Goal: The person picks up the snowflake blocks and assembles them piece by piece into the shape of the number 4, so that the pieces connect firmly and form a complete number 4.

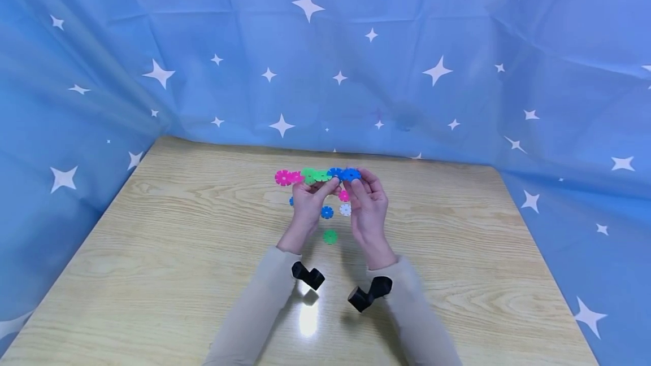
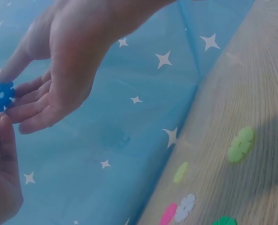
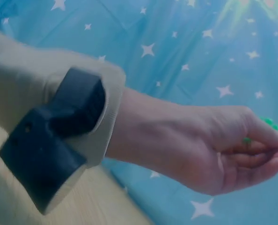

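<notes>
A row of notched plastic snowflake discs is held up above the table by both hands. It runs from pink discs [image 1: 283, 178] on the left through green discs [image 1: 308, 175] to blue discs [image 1: 351, 174] on the right. My left hand [image 1: 307, 206] grips the row around its middle, its thumb by one blue disc. At the right end, my right hand [image 1: 369, 208] pinches the last blue disc between thumb and fingers. That blue disc [image 2: 2, 96] shows between both hands' fingers in the left wrist view. Fingers partly cover the joints between discs.
Loose discs lie on the wooden table [image 1: 203, 242] below the hands: a blue disc [image 1: 327, 212], a white disc [image 1: 345, 209], a pink disc [image 1: 344, 196] and a green disc [image 1: 330, 236]. Another blue one is half hidden by the left hand. A starry blue curtain [image 1: 315, 55] surrounds the table.
</notes>
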`<action>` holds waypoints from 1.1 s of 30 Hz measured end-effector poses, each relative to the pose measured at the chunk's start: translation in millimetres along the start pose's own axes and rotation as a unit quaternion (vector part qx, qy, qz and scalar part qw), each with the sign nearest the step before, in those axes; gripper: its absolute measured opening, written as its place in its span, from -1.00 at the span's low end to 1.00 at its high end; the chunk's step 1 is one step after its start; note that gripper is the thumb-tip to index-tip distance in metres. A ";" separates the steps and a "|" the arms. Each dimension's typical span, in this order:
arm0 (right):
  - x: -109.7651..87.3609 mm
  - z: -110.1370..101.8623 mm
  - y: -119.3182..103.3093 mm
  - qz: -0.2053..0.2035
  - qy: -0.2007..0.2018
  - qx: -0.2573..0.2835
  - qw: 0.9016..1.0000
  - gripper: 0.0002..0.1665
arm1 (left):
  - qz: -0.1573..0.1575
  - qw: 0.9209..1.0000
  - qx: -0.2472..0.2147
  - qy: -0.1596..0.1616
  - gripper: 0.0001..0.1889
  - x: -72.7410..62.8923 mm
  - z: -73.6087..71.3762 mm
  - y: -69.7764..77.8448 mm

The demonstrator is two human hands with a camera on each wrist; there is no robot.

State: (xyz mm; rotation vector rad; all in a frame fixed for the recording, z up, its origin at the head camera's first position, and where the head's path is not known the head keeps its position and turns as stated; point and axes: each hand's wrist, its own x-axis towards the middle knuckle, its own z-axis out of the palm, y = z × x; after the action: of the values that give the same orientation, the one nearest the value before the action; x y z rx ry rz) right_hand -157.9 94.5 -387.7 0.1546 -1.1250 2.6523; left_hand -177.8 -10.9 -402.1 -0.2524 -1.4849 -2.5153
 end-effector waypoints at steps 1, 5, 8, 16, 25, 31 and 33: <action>-0.2 0.8 1.0 -0.014 -0.003 -0.004 1.000 -0.84 | 0.000 1.000 -0.002 0.000 -0.76 0.4 0.4 0.0; 0.0 2.7 5.9 -0.072 -0.016 -0.035 0.997 -0.85 | 0.002 1.000 -0.006 -0.001 -0.73 0.6 1.3 1.0; 8.0 -5.7 15.8 -0.113 -0.034 -0.039 0.992 -0.86 | 0.003 1.000 -0.008 -0.003 -0.73 0.8 1.3 1.7; 7.9 -1.5 3.5 -0.139 -0.054 -0.081 0.986 -0.85 | 0.000 1.000 -0.006 -0.016 -0.74 0.9 0.6 2.6; 4.0 -0.7 4.4 -0.142 -0.031 -0.098 0.984 -0.81 | -0.012 1.000 0.005 -0.003 -0.74 -3.1 0.7 1.5; 4.1 0.1 5.4 -0.148 -0.041 -0.102 0.983 -0.86 | 0.000 1.000 -0.006 0.011 -0.80 -2.9 3.5 2.5; 4.6 0.8 5.8 -0.146 -0.042 -0.101 0.983 -0.86 | 0.002 1.000 -0.020 0.014 -0.79 -2.2 4.8 2.0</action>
State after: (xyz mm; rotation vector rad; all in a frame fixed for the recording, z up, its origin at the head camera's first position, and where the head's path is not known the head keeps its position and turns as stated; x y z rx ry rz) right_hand -163.9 91.0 -390.3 0.3659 -1.2814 2.2793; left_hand -174.9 -7.4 -398.7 -0.2245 -1.4235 -2.5378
